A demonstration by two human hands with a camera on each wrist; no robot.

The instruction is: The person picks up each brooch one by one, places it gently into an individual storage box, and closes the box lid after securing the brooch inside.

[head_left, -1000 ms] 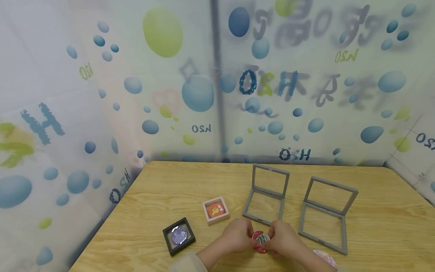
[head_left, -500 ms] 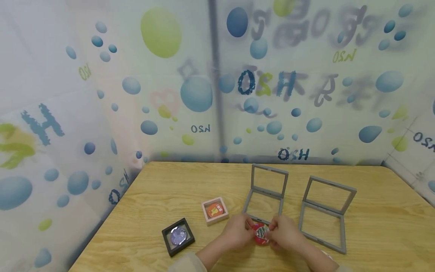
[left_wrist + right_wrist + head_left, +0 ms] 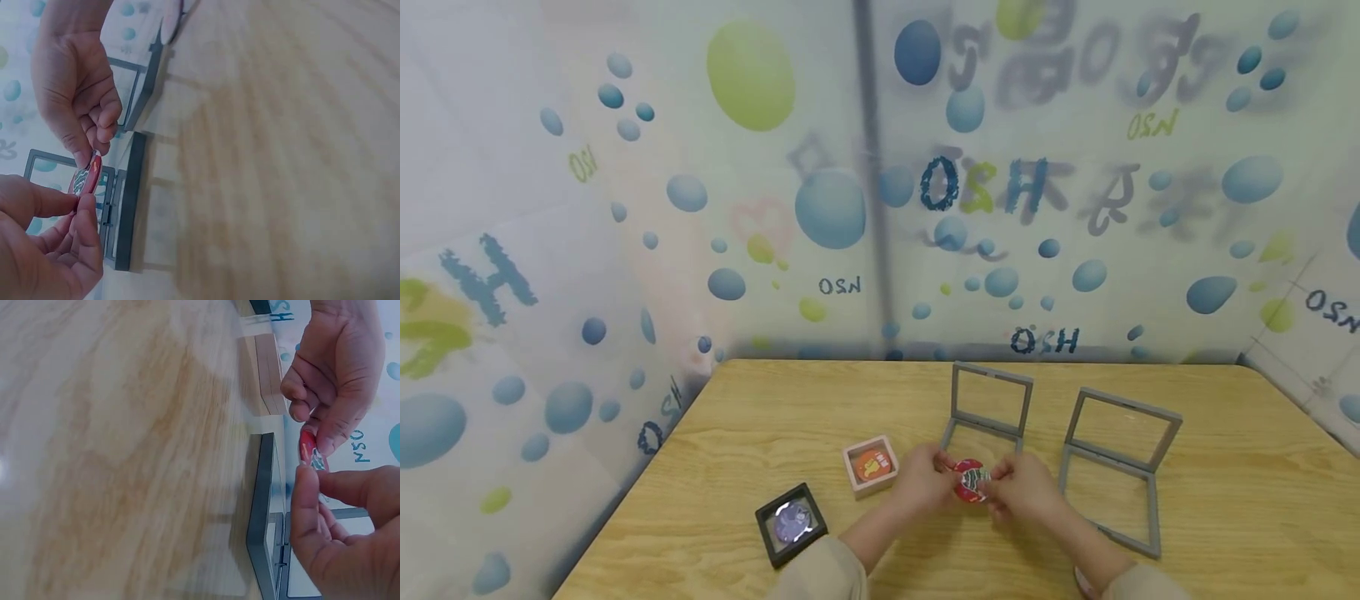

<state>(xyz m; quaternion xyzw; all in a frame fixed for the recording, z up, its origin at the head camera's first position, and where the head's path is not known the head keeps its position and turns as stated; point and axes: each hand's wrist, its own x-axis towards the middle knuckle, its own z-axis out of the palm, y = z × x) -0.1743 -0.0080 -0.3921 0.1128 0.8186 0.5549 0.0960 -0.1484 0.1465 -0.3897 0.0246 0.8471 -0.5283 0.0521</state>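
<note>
Both hands pinch a round red button badge with a green and white design (image 3: 972, 481) by its opposite edges. The left hand (image 3: 925, 479) has thumb and fingers on its left edge, the right hand (image 3: 1026, 487) on its right. In the left wrist view the badge (image 3: 87, 176) is tilted, held above the table. Just behind it stands an open grey display frame with clear film (image 3: 988, 400), its near part hidden by hands and badge. A second open grey frame (image 3: 1153, 508) lies right of the right hand.
A closed pink frame (image 3: 871, 467) with an orange badge lies left of the left hand. Farther left is a closed black frame (image 3: 792, 525) holding a purple badge. Part of another round badge (image 3: 1084, 583) shows under the right forearm. A printed curtain (image 3: 850, 167) hangs behind the table.
Both hands have lifted the red badge and carried it away from the person, to the near part of the first grey frame. The frames have stayed in place.
</note>
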